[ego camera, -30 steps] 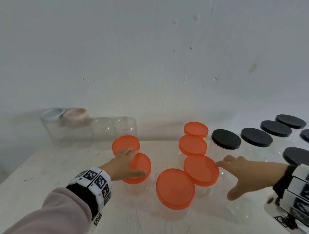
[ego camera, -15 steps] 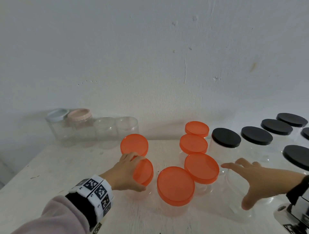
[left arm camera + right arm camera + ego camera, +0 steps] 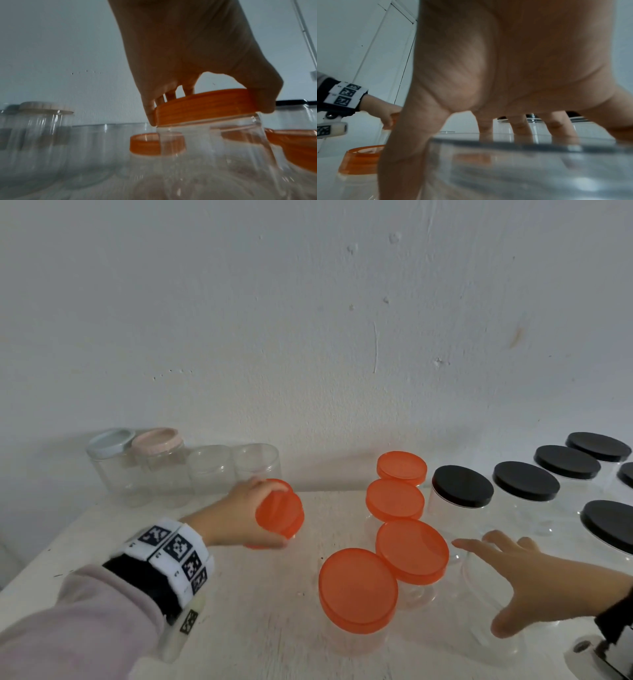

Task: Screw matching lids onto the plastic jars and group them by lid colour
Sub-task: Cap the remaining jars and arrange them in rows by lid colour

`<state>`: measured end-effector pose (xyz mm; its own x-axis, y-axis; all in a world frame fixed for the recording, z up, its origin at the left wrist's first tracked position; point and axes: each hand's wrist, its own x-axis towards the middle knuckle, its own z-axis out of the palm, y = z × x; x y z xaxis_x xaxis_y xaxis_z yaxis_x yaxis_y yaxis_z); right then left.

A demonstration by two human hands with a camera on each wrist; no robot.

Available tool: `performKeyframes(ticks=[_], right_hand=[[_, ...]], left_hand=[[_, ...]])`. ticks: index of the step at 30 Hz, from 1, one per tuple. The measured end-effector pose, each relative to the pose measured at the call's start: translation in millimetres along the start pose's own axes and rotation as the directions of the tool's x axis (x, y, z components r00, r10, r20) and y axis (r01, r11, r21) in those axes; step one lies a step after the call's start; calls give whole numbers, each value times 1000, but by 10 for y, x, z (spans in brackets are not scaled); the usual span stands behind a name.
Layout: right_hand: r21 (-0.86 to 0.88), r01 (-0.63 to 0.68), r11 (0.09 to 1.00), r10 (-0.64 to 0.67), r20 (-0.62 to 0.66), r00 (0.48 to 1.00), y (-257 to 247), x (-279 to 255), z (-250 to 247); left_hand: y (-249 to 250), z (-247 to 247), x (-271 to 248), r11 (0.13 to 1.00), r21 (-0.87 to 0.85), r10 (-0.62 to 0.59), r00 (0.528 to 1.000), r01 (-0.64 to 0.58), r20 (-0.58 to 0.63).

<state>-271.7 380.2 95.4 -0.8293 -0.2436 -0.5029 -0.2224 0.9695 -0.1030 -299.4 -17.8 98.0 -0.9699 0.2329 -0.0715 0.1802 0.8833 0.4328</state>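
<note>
- Left hand (image 3: 239, 517), grip clasped round the orange lid (image 3: 204, 106) of a tilted clear jar (image 3: 214, 146), mid-worktop (image 3: 102, 529), towards the back edge.
- Right hand (image 3: 534, 580), grip released, fingers spread over an open jar (image 3: 522, 155) near the front right.
- Four orange-lidded jars (image 3: 358, 589) between the hands.

Pale pink sleeve (image 3: 72, 621) behind left wrist; black cuff, white wristband (image 3: 171, 556) with black square-code markers. Black band (image 3: 616, 616), white-grey camera mount behind right hand.
</note>
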Motion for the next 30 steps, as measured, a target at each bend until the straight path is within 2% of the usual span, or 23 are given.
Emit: performKeyframes(ticks=[5, 8, 11, 14, 18, 21, 24, 26, 28, 30], right_hand=[[28, 0, 1000, 1, -51, 999, 29, -3, 62], [52, -19, 998, 22, -57, 998, 43, -16, 87], [95, -61, 994, 66, -53, 996, 55, -40, 126], [161, -101, 982, 115, -80, 990, 95, -69, 191], [234, -127, 964, 170, -172, 970, 183, -115, 297], [268, -147, 952, 206, -208, 956, 194, -121, 346], [260, -143, 955, 202, -218, 955, 142, -123, 348], [241, -138, 961, 193, -221, 956, 106, -131, 339], [230, -134, 964, 187, -224, 957, 83, -142, 328], [223, -134, 966, 185, -229, 956, 66, -154, 318]], left_hand=[[55, -359, 286, 982, -185, -57, 989, 31, -136], [41, -359, 441, 987, -80, -152, 955, 136, -256], [19, -237, 558, 970, 65, -194, 912, 232, -361], [-12, -135, 625, 956, 70, -230, 878, 284, -419], [-84, -72, 657, 953, -104, -300, 847, 284, -438], [-158, -10, 624, 936, -271, -332, 817, 223, -472], [-236, 152, 559, 870, -478, -393, 753, 119, -528], [-287, 302, 513, 802, -595, -435, 729, 47, -528], [-352, 454, 489, 722, -689, -494, 743, 62, -451], [-391, 568, 485, 658, -728, -561, 770, 191, -304]])
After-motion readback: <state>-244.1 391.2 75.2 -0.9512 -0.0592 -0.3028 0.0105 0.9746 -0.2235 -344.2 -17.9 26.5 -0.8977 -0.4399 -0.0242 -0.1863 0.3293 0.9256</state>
